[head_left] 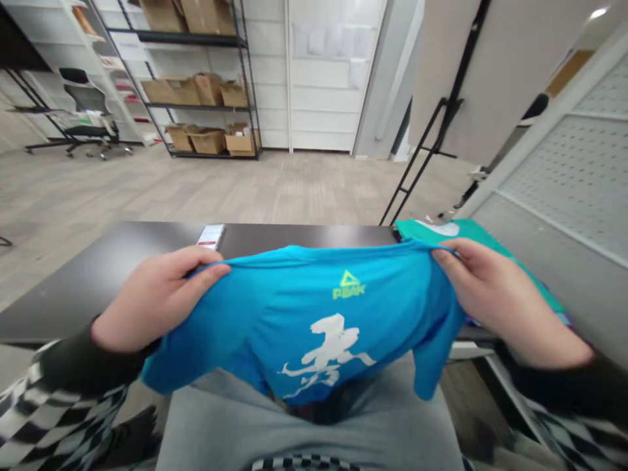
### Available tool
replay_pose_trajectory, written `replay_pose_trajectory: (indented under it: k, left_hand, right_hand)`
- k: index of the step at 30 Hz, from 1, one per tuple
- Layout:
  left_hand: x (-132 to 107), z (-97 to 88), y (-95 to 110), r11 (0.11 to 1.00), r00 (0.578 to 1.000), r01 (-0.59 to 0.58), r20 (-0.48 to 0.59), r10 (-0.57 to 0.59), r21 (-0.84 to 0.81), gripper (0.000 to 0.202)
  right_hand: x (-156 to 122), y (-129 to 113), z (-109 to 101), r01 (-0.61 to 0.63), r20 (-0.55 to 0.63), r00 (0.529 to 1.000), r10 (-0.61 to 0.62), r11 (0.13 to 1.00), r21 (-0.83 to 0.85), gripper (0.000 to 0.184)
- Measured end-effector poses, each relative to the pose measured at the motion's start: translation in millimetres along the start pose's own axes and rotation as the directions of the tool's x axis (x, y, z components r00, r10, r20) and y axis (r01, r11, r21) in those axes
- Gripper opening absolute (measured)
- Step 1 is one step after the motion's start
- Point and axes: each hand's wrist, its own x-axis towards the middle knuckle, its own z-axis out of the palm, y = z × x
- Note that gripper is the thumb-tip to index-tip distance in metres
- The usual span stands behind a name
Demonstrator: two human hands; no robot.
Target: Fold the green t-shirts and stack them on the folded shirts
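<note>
Blue jersey fabric is stretching across the middle of the frame: a bright blue T-shirt (314, 320) with a lime logo and a white printed figure is being held taut by its upper edge, hanging over the person's lap in front of the dark table (98, 268). At centre left, the left hand (152, 301) is pinching that edge, its fingers (209, 269) closed over the cloth. At centre right, the right hand (495, 301) is gripping the opposite end, fingers curled onto the fabric.

Judging by the pose, the shirt is being spread and squared up; the next move probably calls for keeping the edge tight and level while carrying it to a flat surface, since the lower part is sagging in loose folds.

Just past the left hand, a small white and red card (210, 235) is lying on the table. At far right, a teal garment (441, 230) is occupying the table's corner, crowding the space there. Shelving with cardboard boxes (206, 91) is standing in the upper left, well apart.
</note>
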Motion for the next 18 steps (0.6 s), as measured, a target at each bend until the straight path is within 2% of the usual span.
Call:
replay_pose_trajectory:
  k: [2, 4, 6, 7, 8, 10, 12, 15, 18]
  left_hand:
    - [61.8, 24.4, -17.8, 0.995, 0.998, -0.052, 0.021, 0.05, 0.08, 0.054]
    - [121.9, 64.3, -38.7, 0.98, 0.993, -0.059, 0.108, 0.038, 0.191, 0.052]
    - [166.6, 112.7, -59.6, 0.953, 0.973, -0.034, 0.229, -0.037, 0.3, 0.049]
    - [181.0, 136.9, -69.5, 0.942, 0.952, -0.018, 0.295, -0.086, 0.335, 0.048]
    - [190.1, 159.4, -78.9, 0.934, 0.933, 0.008, 0.334, -0.136, 0.357, 0.048]
    - [196.6, 194.8, -96.7, 0.928, 0.92, 0.077, 0.333, -0.207, 0.363, 0.051]
    - [196.0, 214.7, -114.6, 0.936, 0.935, 0.097, 0.292, -0.202, 0.338, 0.056]
    - [200.1, 220.5, -141.8, 0.947, 0.95, 0.006, 0.293, -0.105, 0.32, 0.059]
    - [213.3, 214.6, -159.6, 0.937, 0.942, -0.09, 0.335, -0.03, 0.339, 0.058]
  right_hand:
    - [54.4, -1.3, 32.9, -0.037, 0.009, 0.999, 0.039, 0.988, -0.151, 0.044]
    - [104.5, 1.2, 75.4, -0.057, 0.076, 0.994, 0.08, 0.962, -0.267, 0.045]
    - [140.5, 8.3, 120.9, -0.037, 0.222, 0.968, 0.121, 0.937, -0.348, 0.046]
    - [151.9, 13.3, 142.3, -0.016, 0.315, 0.938, 0.143, 0.927, -0.374, 0.046]
    - [159.2, 19.1, 161.5, -0.004, 0.391, 0.905, 0.168, 0.922, -0.386, 0.047]
    - [164.7, 32.4, 191.7, -0.016, 0.475, 0.853, 0.215, 0.921, -0.389, 0.053]
    - [165.1, 47.2, 210.8, -0.052, 0.474, 0.844, 0.251, 0.918, -0.393, 0.059]
    - [169.1, 67.9, 225.5, -0.034, 0.442, 0.864, 0.243, 0.902, -0.43, 0.064]
    - [180.4, 82.0, 233.7, 0.08, 0.471, 0.867, 0.162, 0.888, -0.453, 0.068]
